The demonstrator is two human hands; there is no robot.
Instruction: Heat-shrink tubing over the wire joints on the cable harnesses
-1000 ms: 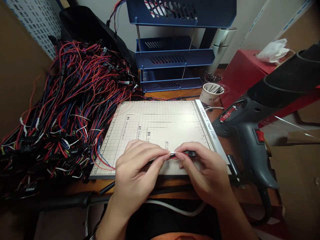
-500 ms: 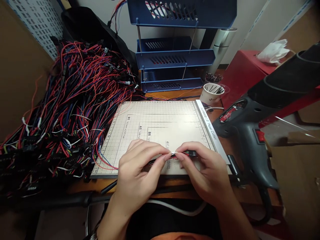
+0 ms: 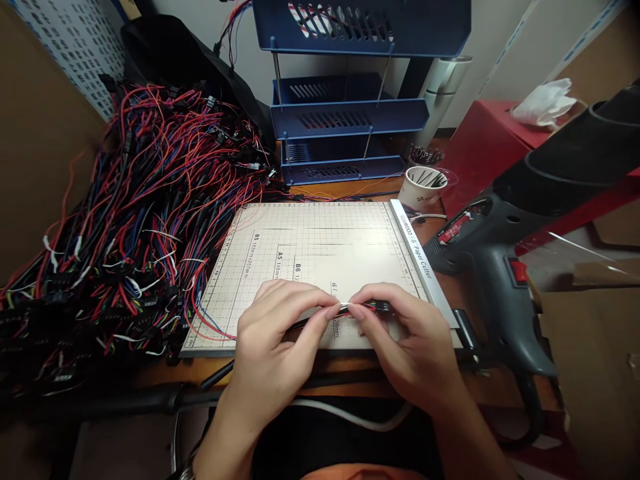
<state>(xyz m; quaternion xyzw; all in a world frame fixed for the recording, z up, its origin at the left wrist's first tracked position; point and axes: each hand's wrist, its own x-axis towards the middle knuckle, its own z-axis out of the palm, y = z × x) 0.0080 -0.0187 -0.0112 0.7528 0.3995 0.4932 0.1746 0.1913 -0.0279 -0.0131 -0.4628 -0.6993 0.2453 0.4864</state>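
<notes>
Both of my hands pinch one thin wire lead [image 3: 367,307] over the near edge of a beige paper cutter board [image 3: 320,247]. My left hand [image 3: 277,340] grips the lead's black and red wires, which trail off to the left. My right hand [image 3: 405,340] holds the end with a small black connector [image 3: 384,307]. Between my fingertips a short white piece [image 3: 345,306] shows on the wire. The fingertips of the two hands nearly touch.
A big tangle of red, blue and black wire leads [image 3: 135,220] covers the left of the desk. A grey heat gun [image 3: 505,267] stands at the right. Behind the board are a blue tiered tray rack [image 3: 345,113] and a white cup [image 3: 423,185]. A red box [image 3: 490,147] sits far right.
My fingers have shifted slightly along the wire; the white piece shows a little less between my fingertips. Nothing else has moved.
</notes>
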